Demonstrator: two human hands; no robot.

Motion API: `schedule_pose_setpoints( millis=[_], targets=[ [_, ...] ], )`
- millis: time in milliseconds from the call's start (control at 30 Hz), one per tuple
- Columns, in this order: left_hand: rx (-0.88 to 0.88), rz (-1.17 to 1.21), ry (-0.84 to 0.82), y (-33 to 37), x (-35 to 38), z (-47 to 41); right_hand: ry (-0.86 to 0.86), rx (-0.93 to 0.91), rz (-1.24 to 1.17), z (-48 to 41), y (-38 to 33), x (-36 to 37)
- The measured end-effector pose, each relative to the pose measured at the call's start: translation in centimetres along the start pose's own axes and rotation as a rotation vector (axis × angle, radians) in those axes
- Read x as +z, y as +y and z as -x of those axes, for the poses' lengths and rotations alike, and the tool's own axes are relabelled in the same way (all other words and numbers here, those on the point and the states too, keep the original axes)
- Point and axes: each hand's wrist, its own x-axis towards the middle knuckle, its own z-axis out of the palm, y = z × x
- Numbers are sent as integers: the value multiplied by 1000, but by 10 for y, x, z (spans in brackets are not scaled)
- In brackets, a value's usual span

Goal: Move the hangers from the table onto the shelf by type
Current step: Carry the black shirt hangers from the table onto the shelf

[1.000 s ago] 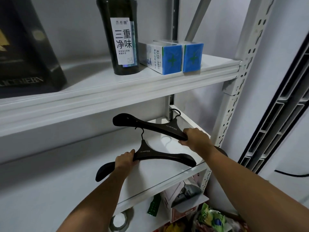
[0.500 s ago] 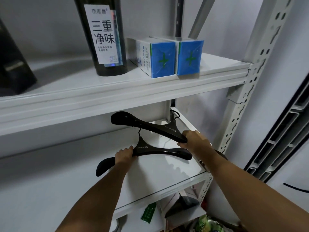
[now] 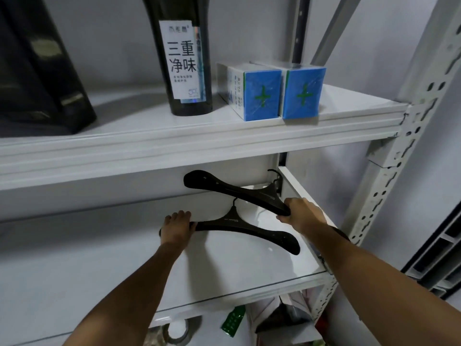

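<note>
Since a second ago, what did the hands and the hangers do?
The near hanger has swung, its right end now lower and nearer; the left hand grips nearer its left tip. The right hand still holds the far hanger, both over the lower shelf.

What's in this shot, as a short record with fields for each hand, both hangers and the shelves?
left hand: grips the left arm of the front black hanger
right hand: grips the right arm of the rear black hanger
hangers: same wide-shouldered type, over the middle shelf; contact with it unclear
upper shelf: dark bottle, pair of blue-ended boxes, black box
</note>
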Motion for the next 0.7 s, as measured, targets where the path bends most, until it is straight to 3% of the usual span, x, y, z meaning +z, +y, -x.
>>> schedule_pose_setpoints(
  millis=[133, 333, 500, 700],
  targets=[
    [-169, 41, 133, -59, -34, 15, -27, -70, 55, 0, -22, 5],
    [-300, 105, 135, -106, -80, 19, -91, -165, 119, 16, -54, 36],
    [-208, 215, 83, -86, -93, 10, -169, -157, 128, 26, -62, 68],
    [32, 269, -194, -24, -65, -3, -169, -114, 110, 29, -69, 93]
  ],
)
